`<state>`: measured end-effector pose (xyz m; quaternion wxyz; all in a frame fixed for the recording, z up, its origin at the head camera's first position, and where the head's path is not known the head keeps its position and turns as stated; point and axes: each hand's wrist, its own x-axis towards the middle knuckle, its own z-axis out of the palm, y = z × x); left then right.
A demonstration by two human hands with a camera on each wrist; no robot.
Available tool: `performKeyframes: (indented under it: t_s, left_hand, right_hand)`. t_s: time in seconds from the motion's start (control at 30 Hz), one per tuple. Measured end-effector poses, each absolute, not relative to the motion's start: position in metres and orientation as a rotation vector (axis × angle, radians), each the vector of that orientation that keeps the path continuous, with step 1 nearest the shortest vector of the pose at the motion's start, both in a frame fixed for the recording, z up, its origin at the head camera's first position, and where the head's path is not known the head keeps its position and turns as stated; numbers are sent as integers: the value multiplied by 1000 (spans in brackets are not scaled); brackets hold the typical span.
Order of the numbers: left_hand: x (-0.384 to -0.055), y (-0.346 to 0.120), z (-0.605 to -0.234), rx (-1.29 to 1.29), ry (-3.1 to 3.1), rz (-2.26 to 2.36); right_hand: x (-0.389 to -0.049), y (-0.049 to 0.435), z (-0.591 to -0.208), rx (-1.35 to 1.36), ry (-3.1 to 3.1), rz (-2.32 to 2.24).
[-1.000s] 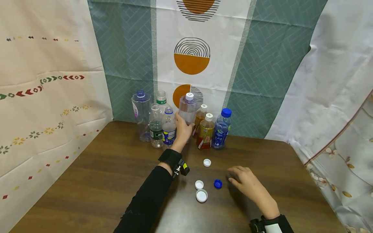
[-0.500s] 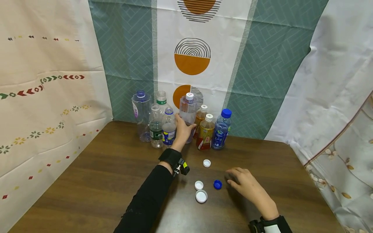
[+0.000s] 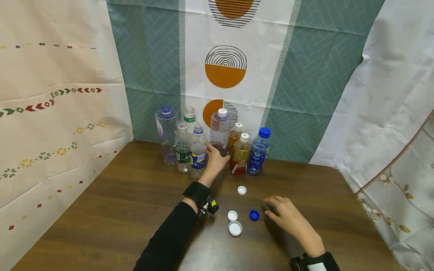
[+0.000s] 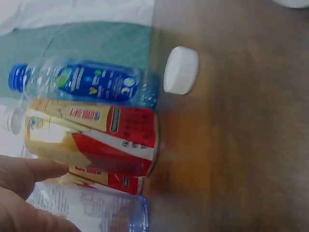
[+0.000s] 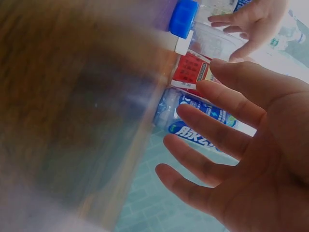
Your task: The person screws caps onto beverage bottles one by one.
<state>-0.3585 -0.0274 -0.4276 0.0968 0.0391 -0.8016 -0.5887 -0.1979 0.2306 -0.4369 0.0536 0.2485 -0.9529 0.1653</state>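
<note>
Clear white-capped bottle (image 3: 220,130): upright at the back of the brown table (image 3: 118,210), between the uncapped blue-labelled bottle (image 3: 197,148) and the front red-and-gold-labelled bottle (image 3: 239,158).
Left hand (image 3: 217,162): low at the front of the clear bottle, fingers spread, not closed around anything; light contact with the wall or none, hard to tell from these angles.
Right hand (image 3: 288,214): relaxed and grasping nothing, just beside the blue cap (image 3: 254,215).
Loose white caps: nearest the bottles, one white cap (image 3: 242,190); nearer the front, a small white cap (image 3: 232,215) beside a larger white cap (image 3: 235,228).
Bottle handling: judged as setting down or steadying; check for a flat base and no lean before withdrawing.
Left-hand exit: draw straight back towards the table front; keep thumb and fingers off both neighbours.
Uncapped bottles: probably light and easy to tip; avoid brushing with sleeve or wrist camera.
Right-hand standby: hold clear of the caps to prevent scattering.
</note>
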Motion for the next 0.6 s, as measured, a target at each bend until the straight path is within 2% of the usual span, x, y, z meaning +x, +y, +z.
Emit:
performKeyframes:
  t_s: [0.2,0.6]
  left_hand:
    - [-337,-30,-429,74,-2585,-1722]
    - [-275,-60,-441,-337,-2824,-1447]
  right_hand:
    - [-198,230,-437,788,-2884,519]
    - [-197,230,-437,787,-2899,522]
